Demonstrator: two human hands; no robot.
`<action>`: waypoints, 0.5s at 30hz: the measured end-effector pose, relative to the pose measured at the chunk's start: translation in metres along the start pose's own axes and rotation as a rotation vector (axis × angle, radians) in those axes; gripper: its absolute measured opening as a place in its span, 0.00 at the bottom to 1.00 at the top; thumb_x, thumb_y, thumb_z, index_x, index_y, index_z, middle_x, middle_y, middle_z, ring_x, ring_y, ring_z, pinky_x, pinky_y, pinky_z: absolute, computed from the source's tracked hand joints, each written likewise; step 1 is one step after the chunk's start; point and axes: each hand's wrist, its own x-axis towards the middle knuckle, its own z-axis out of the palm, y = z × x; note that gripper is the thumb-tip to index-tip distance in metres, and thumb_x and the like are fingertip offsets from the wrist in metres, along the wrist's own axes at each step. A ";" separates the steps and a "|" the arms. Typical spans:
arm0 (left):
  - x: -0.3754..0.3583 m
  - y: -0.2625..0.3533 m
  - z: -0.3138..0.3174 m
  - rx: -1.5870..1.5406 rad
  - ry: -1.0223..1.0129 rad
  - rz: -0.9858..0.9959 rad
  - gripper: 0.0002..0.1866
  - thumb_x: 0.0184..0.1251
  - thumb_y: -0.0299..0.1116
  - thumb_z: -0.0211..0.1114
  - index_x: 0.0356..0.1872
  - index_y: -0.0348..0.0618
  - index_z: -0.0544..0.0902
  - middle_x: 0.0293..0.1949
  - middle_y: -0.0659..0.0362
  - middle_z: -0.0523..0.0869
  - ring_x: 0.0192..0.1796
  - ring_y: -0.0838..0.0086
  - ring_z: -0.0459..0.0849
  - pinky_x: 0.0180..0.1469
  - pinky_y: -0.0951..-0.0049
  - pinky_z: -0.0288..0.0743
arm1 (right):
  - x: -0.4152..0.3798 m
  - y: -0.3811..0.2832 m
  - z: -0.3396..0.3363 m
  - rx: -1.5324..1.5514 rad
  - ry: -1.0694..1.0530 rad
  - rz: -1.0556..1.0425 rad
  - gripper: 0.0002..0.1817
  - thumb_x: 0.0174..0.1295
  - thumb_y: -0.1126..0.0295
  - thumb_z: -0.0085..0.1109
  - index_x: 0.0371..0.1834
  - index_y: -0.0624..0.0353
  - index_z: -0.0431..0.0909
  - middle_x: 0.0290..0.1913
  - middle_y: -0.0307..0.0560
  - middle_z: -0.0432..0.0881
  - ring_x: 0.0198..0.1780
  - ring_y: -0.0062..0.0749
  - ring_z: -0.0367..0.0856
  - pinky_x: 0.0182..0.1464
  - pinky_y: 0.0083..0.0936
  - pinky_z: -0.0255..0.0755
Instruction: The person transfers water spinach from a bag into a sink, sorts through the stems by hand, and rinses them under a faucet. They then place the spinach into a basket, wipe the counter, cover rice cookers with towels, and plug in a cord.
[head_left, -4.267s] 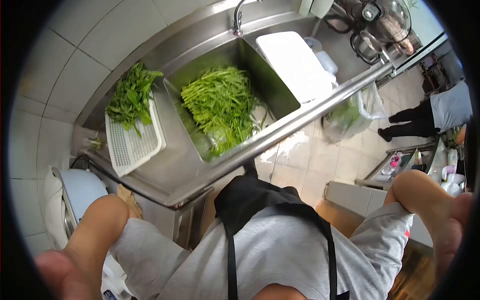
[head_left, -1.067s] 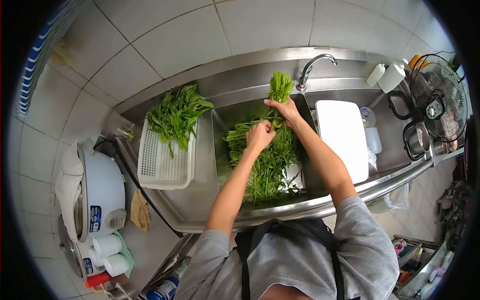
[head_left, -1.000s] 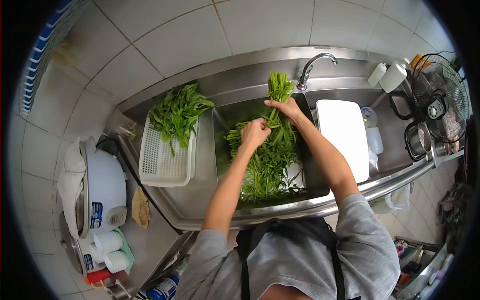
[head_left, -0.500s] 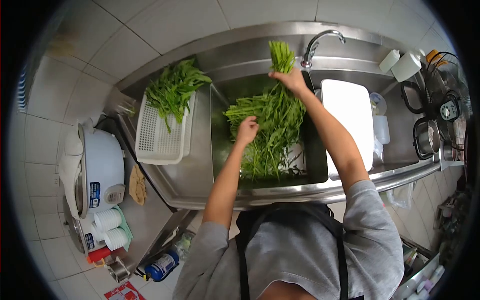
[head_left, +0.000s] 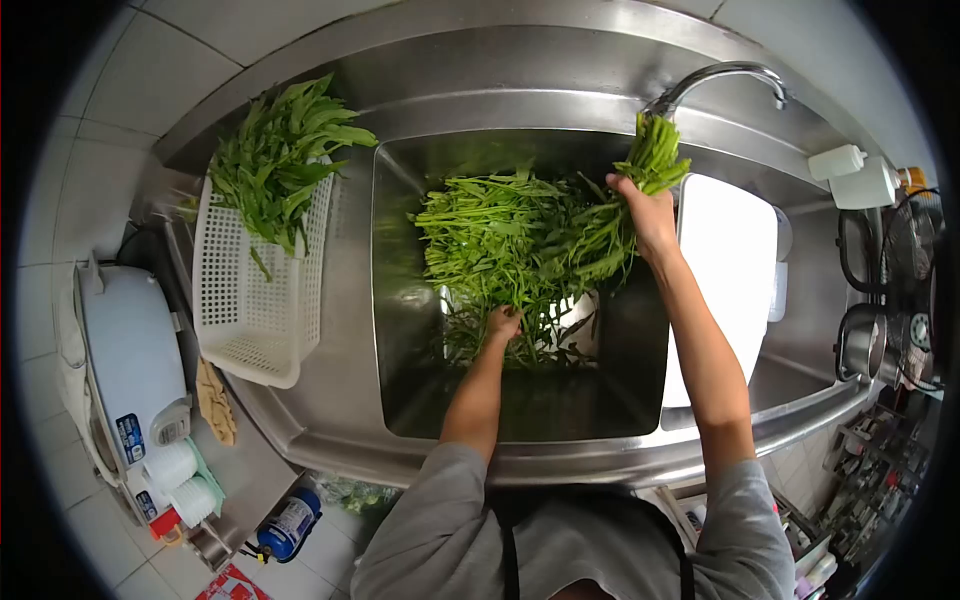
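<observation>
In my right hand (head_left: 650,215) is a bunch of water spinach (head_left: 655,152), gripped round its stems at the right side of the sink. The cut stem ends point up toward the tap, and the leaves trail down to the left. My left hand (head_left: 504,322) is closed at the lower edge of the water spinach pile (head_left: 480,235), its fingertips pinching some of the greens. That pile lies in the steel sink basin (head_left: 400,390), stems mostly toward the left. A pale surface shows partly beneath it.
Left of the basin, a white perforated basket (head_left: 262,345) holds more leafy greens (head_left: 275,160). A white board (head_left: 722,290) lies along the basin's right side. The curved tap (head_left: 725,70) rises behind. White bottles (head_left: 862,180) and pans (head_left: 862,340) sit far right.
My right hand has brought its bunch lower and closer to the basin's right side. My left hand has moved from the pile's upper left down to its lower edge. The view has shifted.
</observation>
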 end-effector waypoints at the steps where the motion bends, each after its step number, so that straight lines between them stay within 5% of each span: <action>1: 0.005 0.003 0.005 0.029 0.008 -0.010 0.21 0.61 0.41 0.61 0.51 0.39 0.75 0.31 0.60 0.82 0.22 0.78 0.79 0.22 0.77 0.72 | -0.001 0.005 0.001 0.016 0.008 0.002 0.10 0.49 0.72 0.63 0.34 0.63 0.77 0.33 0.40 0.79 0.35 0.23 0.75 0.38 0.22 0.69; 3: 0.007 0.014 0.012 0.093 0.025 -0.028 0.21 0.61 0.40 0.61 0.51 0.38 0.75 0.31 0.59 0.82 0.21 0.76 0.79 0.23 0.76 0.72 | -0.003 0.011 0.003 0.054 0.026 0.005 0.10 0.49 0.72 0.64 0.34 0.63 0.77 0.33 0.40 0.78 0.36 0.23 0.75 0.39 0.22 0.69; 7: 0.007 -0.001 0.013 0.275 0.091 0.406 0.14 0.60 0.38 0.62 0.26 0.36 0.73 0.26 0.56 0.79 0.22 0.72 0.80 0.26 0.70 0.72 | -0.002 0.014 -0.003 0.067 0.017 -0.008 0.11 0.50 0.72 0.63 0.35 0.63 0.77 0.34 0.40 0.79 0.36 0.22 0.75 0.40 0.22 0.68; 8: -0.014 0.007 0.005 0.108 -0.004 0.455 0.14 0.60 0.33 0.62 0.23 0.37 0.68 0.17 0.60 0.75 0.19 0.76 0.79 0.22 0.74 0.72 | -0.002 0.012 -0.005 0.045 0.019 -0.016 0.10 0.50 0.72 0.62 0.35 0.63 0.77 0.34 0.40 0.79 0.36 0.22 0.75 0.40 0.22 0.68; 11: -0.038 0.007 -0.010 0.042 -0.038 0.438 0.13 0.60 0.31 0.62 0.22 0.37 0.69 0.18 0.58 0.77 0.19 0.77 0.79 0.21 0.75 0.71 | -0.004 0.006 -0.008 0.046 0.013 -0.041 0.10 0.50 0.71 0.63 0.34 0.63 0.77 0.35 0.40 0.79 0.36 0.23 0.75 0.40 0.22 0.68; 12: -0.043 0.007 -0.017 0.093 -0.021 0.389 0.12 0.60 0.34 0.60 0.27 0.34 0.73 0.24 0.54 0.82 0.22 0.76 0.82 0.23 0.74 0.73 | -0.008 0.002 -0.008 0.042 0.000 -0.047 0.11 0.49 0.71 0.64 0.35 0.62 0.76 0.35 0.40 0.79 0.36 0.23 0.75 0.40 0.22 0.68; 14: -0.055 0.003 -0.037 -0.280 -0.131 -0.025 0.18 0.63 0.41 0.58 0.40 0.33 0.76 0.22 0.52 0.81 0.23 0.67 0.83 0.23 0.67 0.76 | -0.015 -0.008 -0.007 0.041 -0.020 -0.074 0.13 0.49 0.70 0.65 0.36 0.62 0.76 0.35 0.40 0.79 0.36 0.24 0.75 0.40 0.22 0.69; 15: -0.045 -0.019 -0.048 -0.220 -0.215 -0.203 0.22 0.63 0.44 0.57 0.42 0.31 0.74 0.29 0.49 0.82 0.26 0.65 0.84 0.25 0.69 0.77 | -0.018 -0.009 -0.006 0.039 -0.069 -0.069 0.14 0.48 0.70 0.66 0.37 0.62 0.76 0.35 0.40 0.78 0.37 0.24 0.75 0.40 0.23 0.69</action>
